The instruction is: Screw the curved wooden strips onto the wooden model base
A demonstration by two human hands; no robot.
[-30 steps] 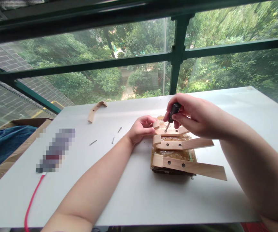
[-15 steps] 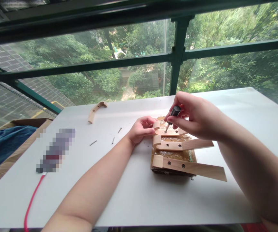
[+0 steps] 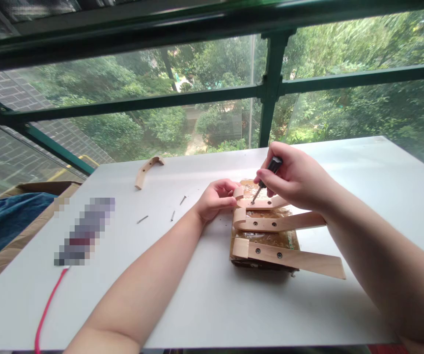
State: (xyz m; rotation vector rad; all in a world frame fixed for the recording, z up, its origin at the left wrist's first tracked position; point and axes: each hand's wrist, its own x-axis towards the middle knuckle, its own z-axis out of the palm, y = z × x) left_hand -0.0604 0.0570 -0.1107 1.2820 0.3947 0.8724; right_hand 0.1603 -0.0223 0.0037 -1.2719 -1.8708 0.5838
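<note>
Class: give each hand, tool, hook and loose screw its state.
Right hand: gripping screwdriver
Screwdriver: tilted, tip down
Left hand: holding far hook
Far hook: lying on block
Middle hook: two screws in
Near hook: two screws in
Loose hook: lying apart
Loose screws: lying on table

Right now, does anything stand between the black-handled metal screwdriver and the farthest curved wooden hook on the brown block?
Nothing visible: the screwdriver in the right hand meets the hook, and the left hand holds the curled end.

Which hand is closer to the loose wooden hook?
Left: the left hand is right of the loose wooden hook; the right hand, holding the screwdriver, is farther right.
</note>
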